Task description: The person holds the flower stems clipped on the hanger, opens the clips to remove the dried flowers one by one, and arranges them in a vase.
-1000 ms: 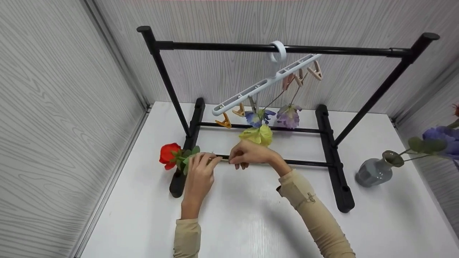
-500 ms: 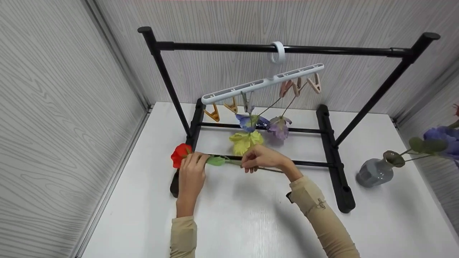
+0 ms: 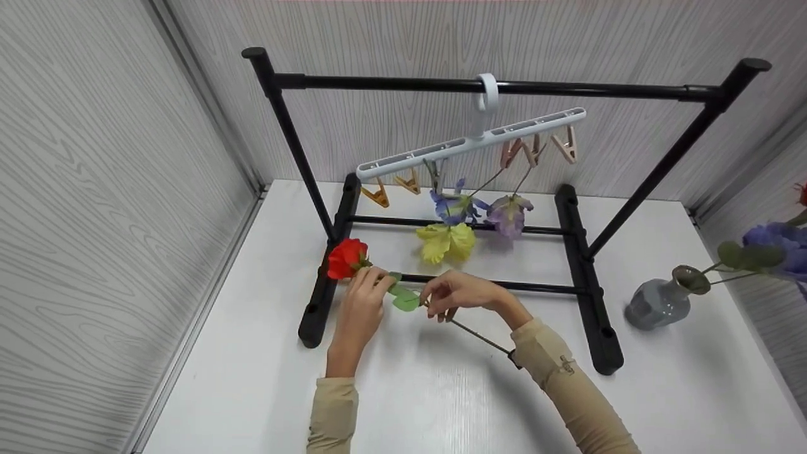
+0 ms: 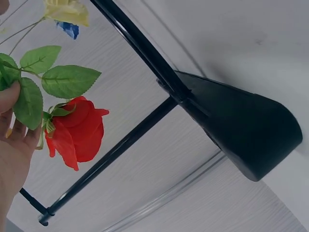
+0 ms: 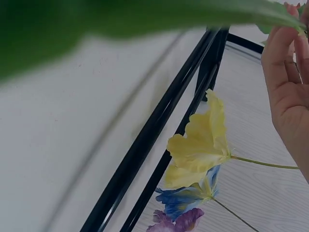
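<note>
A red artificial rose (image 3: 347, 258) lies slantwise between both hands, its bloom to the left and its stem (image 3: 479, 338) running down to the right. My left hand (image 3: 361, 315) holds the stem close below the bloom; the left wrist view shows green leaves (image 4: 70, 81) by the thumb. Farther along, my right hand (image 3: 466, 293) pinches the stem past a leaf (image 3: 405, 299). Behind the hands, a white hanger (image 3: 435, 151) with clips bears a yellow flower (image 3: 447, 243), a blue flower (image 3: 449, 208) and a purple flower (image 3: 508, 215), all hanging bloom down.
A black rack (image 3: 391, 83) stands on the white table (image 3: 252, 391), its lower bars just behind the hands. Two orange clips (image 3: 377, 195) at the hanger's left and one at its right hold nothing. A grey vase (image 3: 659, 304) with flowers stands at right.
The rose has moved right, and its stem now slants down toward the right sleeve. My right hand has shifted right along the stem. The hanger has swung, its left end farther back.
</note>
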The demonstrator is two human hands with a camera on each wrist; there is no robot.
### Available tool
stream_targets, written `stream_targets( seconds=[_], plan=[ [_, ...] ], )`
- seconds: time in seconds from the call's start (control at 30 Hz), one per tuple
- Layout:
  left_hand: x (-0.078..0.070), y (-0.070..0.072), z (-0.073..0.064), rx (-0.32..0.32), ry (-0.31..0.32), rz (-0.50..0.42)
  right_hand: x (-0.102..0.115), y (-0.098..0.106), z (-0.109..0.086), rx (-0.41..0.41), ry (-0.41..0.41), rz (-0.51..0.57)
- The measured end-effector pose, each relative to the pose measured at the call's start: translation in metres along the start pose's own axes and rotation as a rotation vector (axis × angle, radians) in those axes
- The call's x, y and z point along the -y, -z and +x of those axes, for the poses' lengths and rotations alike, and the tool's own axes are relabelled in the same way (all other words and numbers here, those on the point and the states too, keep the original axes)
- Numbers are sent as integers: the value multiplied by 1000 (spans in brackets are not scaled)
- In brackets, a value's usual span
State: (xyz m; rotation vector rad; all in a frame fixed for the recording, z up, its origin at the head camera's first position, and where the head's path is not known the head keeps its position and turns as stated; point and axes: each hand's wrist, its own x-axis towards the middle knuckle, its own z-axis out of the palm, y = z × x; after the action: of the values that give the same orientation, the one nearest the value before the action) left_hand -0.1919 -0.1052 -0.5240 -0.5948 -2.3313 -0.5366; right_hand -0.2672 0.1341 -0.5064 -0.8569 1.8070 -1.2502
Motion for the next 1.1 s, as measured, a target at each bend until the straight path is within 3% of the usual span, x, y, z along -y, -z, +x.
stream_targets(
  seconds=[0.37,0.53,0.7,0.9,1.1],
  plan=[
    [-7,-6,12,-123,34,-74,-4,-12,0,-119,31,76],
    [-8,-5,16,-232,50,-118,-8,-6,-8,-148,44,105],
    [-6,-4,19,-323,124,-197,-11,3,-21,-170,57,133],
    [-5,-10,15,-326,179,-225,-12,12,-37,-213,47,175],
    [-5,-17,13,-297,185,-250,-16,18,-49,-302,70,192]
  ],
)
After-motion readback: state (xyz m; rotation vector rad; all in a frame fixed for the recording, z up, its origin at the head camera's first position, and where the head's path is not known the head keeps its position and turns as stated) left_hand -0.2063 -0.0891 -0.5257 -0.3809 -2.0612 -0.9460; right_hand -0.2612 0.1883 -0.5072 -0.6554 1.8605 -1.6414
